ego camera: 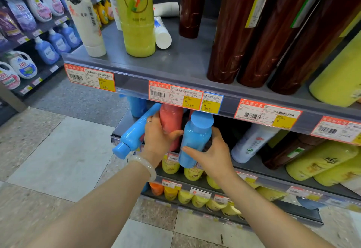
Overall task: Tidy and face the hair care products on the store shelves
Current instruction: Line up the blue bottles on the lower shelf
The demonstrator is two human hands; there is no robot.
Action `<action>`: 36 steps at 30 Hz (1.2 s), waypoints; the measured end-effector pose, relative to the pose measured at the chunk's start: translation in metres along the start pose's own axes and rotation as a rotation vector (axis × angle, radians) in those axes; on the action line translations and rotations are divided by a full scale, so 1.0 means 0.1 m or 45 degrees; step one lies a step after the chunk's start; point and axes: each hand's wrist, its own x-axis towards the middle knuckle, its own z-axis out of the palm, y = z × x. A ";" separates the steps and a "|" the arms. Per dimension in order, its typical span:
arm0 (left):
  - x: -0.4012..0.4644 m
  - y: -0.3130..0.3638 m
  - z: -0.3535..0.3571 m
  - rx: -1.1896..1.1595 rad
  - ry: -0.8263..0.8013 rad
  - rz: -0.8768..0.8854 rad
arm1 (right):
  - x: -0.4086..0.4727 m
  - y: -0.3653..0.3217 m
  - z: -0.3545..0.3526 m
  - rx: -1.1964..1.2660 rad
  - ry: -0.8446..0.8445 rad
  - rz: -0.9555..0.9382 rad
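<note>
My left hand (159,136) grips a long blue bottle (134,132), tilted with its cap pointing down-left, in front of the second shelf; its thumb also touches a red bottle (171,122) standing there. My right hand (213,154) holds a second blue bottle (196,138) with a wide blue cap, upright, at the front of the same shelf. Another blue bottle (136,105) stands further back on the left, partly hidden by the price rail.
The upper shelf (181,60) carries a white bottle (84,13), a yellow-green bottle (137,17), a small white tube (162,32) and tall dark brown bottles (234,32). A white bottle (252,142) leans right of my hands. Yellow bottles fill the lower shelves. Detergent shelves stand across the aisle, left.
</note>
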 end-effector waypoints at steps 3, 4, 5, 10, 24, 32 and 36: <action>-0.02 -0.02 0.00 0.114 0.015 0.012 | 0.00 0.01 0.00 -0.006 0.008 0.007; -0.02 -0.05 -0.01 0.095 -0.036 0.029 | -0.01 0.02 0.00 -0.007 0.014 0.010; -0.02 -0.09 -0.03 0.051 -0.092 0.046 | -0.01 0.02 0.00 -0.008 0.021 0.012; -0.10 -0.06 0.01 -0.129 -0.134 -0.051 | -0.04 0.03 -0.03 -0.015 0.013 0.013; -0.13 -0.60 -0.85 0.533 0.005 -0.306 | -0.24 -0.06 0.31 0.027 -0.058 0.025; -0.10 -0.83 -1.15 0.212 -0.093 -0.191 | -0.21 -0.32 0.90 -0.042 0.076 0.039; 0.05 -0.81 -1.55 0.067 -0.116 -0.088 | -0.12 -0.52 1.16 -0.035 0.189 0.069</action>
